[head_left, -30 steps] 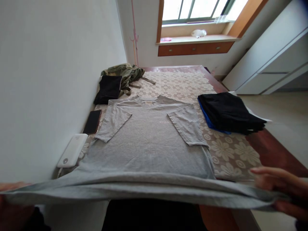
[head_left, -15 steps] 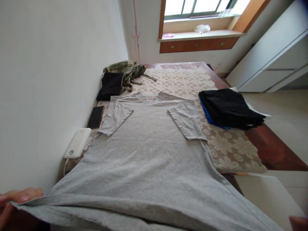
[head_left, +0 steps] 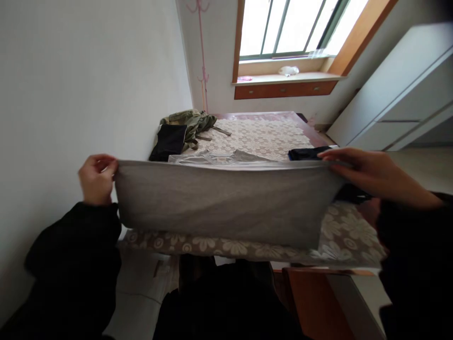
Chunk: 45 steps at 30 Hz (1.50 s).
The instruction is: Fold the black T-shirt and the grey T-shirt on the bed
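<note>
A grey T-shirt is stretched between my hands, its lower part lifted off the table and hanging like a curtain. My left hand pinches one corner of the raised edge at the left. At the other end, my right hand grips the opposite corner, fingers closed on the cloth. Behind the raised edge, the collar and shoulders still lie on the patterned tablecloth. The raised cloth hides the shirt's middle and most of its sleeves.
A black folded cloth and a green backpack lie by the wall at the far left. Dark folded clothes are partly hidden behind my right hand. An open drawer-like wooden piece is below the near edge.
Both hands have come up and forward, raising the shirt's bottom edge from near me to over its middle. The phone and white power bank are now hidden. My view has tilted up slightly.
</note>
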### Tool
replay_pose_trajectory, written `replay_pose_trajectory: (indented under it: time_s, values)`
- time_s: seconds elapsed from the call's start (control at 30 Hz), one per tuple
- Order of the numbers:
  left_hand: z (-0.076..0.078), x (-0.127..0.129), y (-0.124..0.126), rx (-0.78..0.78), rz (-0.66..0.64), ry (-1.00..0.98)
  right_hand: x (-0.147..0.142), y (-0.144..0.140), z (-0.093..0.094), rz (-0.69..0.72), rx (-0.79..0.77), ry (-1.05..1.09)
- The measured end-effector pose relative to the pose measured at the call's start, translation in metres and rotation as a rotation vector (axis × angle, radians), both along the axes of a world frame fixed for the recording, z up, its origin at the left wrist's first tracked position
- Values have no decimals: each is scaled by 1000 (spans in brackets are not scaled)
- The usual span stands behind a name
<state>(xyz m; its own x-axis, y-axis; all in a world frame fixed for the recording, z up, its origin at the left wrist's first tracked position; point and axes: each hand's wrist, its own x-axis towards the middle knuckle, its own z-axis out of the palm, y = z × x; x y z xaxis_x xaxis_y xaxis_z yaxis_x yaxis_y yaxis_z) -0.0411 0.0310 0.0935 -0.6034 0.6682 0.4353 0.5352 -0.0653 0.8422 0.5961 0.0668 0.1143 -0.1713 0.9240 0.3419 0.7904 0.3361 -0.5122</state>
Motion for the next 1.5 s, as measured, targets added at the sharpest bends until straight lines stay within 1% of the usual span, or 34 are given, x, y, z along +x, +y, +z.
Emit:
replay_pose_trajectory:
  time_s: [0.03, 0.1, 0.17, 0.23, 0.3, 0.37, 0.47, 0.5, 0.57, 0.67, 0.77, 0.87, 1.0, 1.1, 1.17, 1.27, 1.37, 1.5]
  values:
    - [4, 4, 35, -65, -30, 115, -9, 32, 3, 56, 13, -84]
    - [7, 13, 96, -227, -57, 343, -29, 88, 4, 33, 8, -236]
    - [0, 26, 139, -309, -91, 400, -48, 127, -5, -10, -25, -313]
    - [-15, 40, 163, -390, -114, 435, -62, 147, -22, -46, -20, -329]
    - [-37, 50, 168, -444, -149, 468, -68, 151, -45, -58, -6, -335]
    - [-61, 51, 158, -483, -201, 502, -66, 142, -71, -32, 12, -337]
    - [-92, 33, 129, -563, -243, 573, -49, 119, -107, 54, 40, -325]
    - [-98, 25, 119, -603, -243, 613, -42, 112, -117, 72, 42, -319]
    - [-106, 12, 100, -681, -236, 671, -27, 103, -133, 71, 33, -314]
    - [-106, 4, 77, -781, -218, 692, -12, 104, -150, 14, -30, -326]
    - [-99, 10, 60, -897, -204, 725, -9, 118, -160, -15, -156, -316]
    - [-94, 17, 49, -979, -208, 748, -11, 138, -163, -41, -225, -278]
    - [-91, 18, 38, -999, -237, 697, -13, 173, -157, -132, -254, -199]
    - [-91, 16, 29, -993, -253, 690, -14, 193, -155, -187, -262, -118]
    - [-90, 15, 22, -981, -258, 680, -16, 200, -158, -217, -265, -53]
    - [-88, 17, 13, -986, -219, 670, -19, 202, -165, -259, -261, 63]
    - [-84, 22, 7, -1027, -152, 688, -22, 201, -170, -289, -217, 175]
    - [-80, 26, 1, -1067, -121, 722, -26, 203, -169, -308, -133, 262]
